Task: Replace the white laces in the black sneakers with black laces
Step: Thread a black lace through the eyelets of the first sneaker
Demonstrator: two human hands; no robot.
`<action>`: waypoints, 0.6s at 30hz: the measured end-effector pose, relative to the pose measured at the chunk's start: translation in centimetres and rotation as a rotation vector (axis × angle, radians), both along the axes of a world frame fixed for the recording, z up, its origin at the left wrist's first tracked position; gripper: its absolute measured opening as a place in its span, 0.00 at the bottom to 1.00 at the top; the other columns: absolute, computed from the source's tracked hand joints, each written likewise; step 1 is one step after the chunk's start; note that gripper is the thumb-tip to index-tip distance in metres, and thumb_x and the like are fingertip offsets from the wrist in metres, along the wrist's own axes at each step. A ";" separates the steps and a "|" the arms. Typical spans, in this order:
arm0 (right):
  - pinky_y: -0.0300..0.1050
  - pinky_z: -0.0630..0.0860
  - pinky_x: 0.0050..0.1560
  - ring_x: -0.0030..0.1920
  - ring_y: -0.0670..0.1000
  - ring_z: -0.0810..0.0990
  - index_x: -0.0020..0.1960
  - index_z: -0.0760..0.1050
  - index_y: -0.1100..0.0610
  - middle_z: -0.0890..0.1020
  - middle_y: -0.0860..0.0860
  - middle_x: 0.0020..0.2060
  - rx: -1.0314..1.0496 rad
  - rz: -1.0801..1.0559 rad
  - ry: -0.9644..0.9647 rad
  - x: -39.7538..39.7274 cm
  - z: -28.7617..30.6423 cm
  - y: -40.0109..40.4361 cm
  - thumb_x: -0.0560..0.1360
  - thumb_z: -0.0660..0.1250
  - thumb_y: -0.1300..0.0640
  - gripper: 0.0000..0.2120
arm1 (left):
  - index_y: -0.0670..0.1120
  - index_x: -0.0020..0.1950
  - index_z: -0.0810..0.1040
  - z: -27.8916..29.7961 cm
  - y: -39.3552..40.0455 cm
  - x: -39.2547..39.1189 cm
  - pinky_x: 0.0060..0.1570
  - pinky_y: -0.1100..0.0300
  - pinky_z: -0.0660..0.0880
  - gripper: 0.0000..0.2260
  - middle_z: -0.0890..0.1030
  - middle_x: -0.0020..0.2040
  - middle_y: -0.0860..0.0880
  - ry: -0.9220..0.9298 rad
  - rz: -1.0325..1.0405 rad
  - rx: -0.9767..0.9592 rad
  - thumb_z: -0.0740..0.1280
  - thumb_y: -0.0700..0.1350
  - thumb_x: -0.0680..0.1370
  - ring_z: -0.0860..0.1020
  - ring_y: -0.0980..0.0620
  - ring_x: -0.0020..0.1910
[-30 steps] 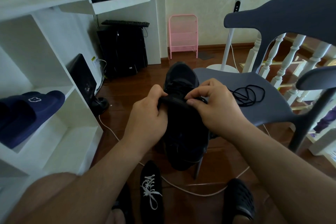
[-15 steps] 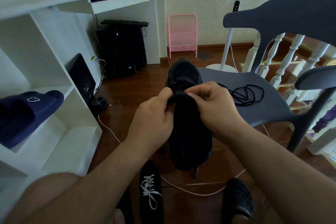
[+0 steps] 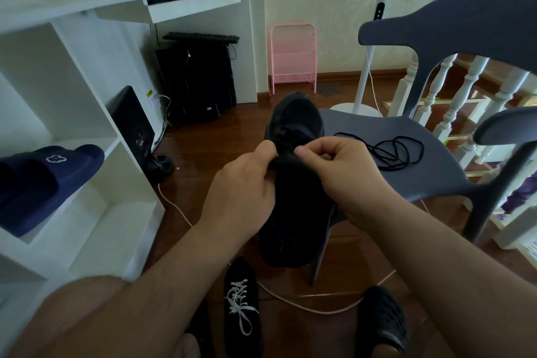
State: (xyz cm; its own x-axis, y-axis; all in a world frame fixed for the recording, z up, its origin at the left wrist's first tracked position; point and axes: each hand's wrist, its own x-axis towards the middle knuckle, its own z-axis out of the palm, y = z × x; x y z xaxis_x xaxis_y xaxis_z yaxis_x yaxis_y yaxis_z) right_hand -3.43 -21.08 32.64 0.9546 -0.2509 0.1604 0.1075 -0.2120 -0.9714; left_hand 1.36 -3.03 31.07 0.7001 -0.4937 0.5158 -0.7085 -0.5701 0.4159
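A black sneaker (image 3: 296,125) rests on the near edge of a grey chair seat (image 3: 430,180), toe pointing away from me. My left hand (image 3: 244,192) pinches the sneaker's tongue from the left. My right hand (image 3: 340,166) pinches the same spot from the right, thumb and forefinger together. A black lace (image 3: 395,151) lies coiled on the seat, and one strand runs toward my right hand. A second black sneaker (image 3: 241,308) with white laces stands on the floor below.
A white shelf unit (image 3: 87,212) holding a navy slide sandal (image 3: 49,180) stands at the left. A white cable (image 3: 305,305) crosses the wooden floor. A black clog (image 3: 383,320) sits at the lower right. Behind the chair are a fan stand (image 3: 363,90) and white balusters (image 3: 453,107).
Both hands have drawn closer together over the sneaker's tongue and shifted slightly away from me. The sneaker has tilted a little to the right.
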 end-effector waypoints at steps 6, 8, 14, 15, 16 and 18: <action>0.43 0.85 0.42 0.43 0.44 0.86 0.43 0.83 0.44 0.86 0.44 0.41 -0.128 -0.105 -0.016 0.2 -0.9 -0.5 0.74 0.80 0.53 0.07 | 0.51 0.52 0.70 0.4 -0.5 -0.8 0.29 0.54 0.70 0.06 0.72 0.35 0.54 0.010 -0.040 0.029 0.64 0.40 0.82 0.73 0.53 0.33; 0.38 0.83 0.47 0.47 0.42 0.84 0.46 0.84 0.40 0.85 0.42 0.44 -0.153 -0.068 -0.078 0.1 -0.9 -0.3 0.75 0.78 0.56 0.10 | 0.50 0.52 0.70 0.5 -0.6 -0.9 0.30 0.55 0.68 0.06 0.72 0.36 0.54 0.007 -0.047 0.021 0.63 0.39 0.82 0.73 0.53 0.33; 0.29 0.77 0.50 0.50 0.41 0.83 0.47 0.86 0.43 0.85 0.43 0.45 -0.134 0.011 -0.155 0.1 -0.1 -0.3 0.76 0.76 0.62 0.12 | 0.55 0.51 0.67 0.3 -0.4 -0.7 0.30 0.61 0.62 0.13 0.71 0.36 0.55 0.018 -0.053 0.003 0.64 0.37 0.81 0.72 0.56 0.33; 0.30 0.77 0.50 0.49 0.41 0.83 0.47 0.86 0.44 0.85 0.44 0.44 -0.135 0.028 -0.165 0.1 0.0 -0.4 0.76 0.76 0.62 0.12 | 0.55 0.51 0.67 0.3 -0.3 -0.6 0.30 0.61 0.63 0.13 0.72 0.36 0.55 0.024 -0.062 -0.006 0.65 0.36 0.80 0.72 0.56 0.33; 0.30 0.77 0.50 0.48 0.41 0.83 0.48 0.86 0.44 0.85 0.45 0.44 -0.145 0.052 -0.179 0.1 0.2 -0.5 0.77 0.75 0.63 0.13 | 0.55 0.51 0.67 0.2 -0.1 -0.5 0.30 0.61 0.64 0.13 0.73 0.36 0.55 0.030 -0.073 -0.018 0.65 0.36 0.80 0.73 0.55 0.33; 0.30 0.76 0.52 0.48 0.42 0.82 0.51 0.86 0.45 0.83 0.46 0.43 -0.192 0.099 -0.207 0.1 0.4 -0.7 0.77 0.75 0.64 0.14 | 0.52 0.52 0.70 0.1 0.1 -0.4 0.29 0.61 0.66 0.12 0.74 0.36 0.54 0.046 -0.098 -0.056 0.64 0.35 0.79 0.74 0.54 0.34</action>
State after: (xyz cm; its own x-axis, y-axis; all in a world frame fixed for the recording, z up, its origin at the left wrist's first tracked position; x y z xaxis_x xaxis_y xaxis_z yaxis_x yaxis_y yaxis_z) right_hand -3.33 -21.77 32.99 0.9149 -0.1043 0.3899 0.3287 -0.3680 -0.8698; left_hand 1.00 -2.90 31.20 0.6736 -0.5326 0.5125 -0.7390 -0.4739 0.4788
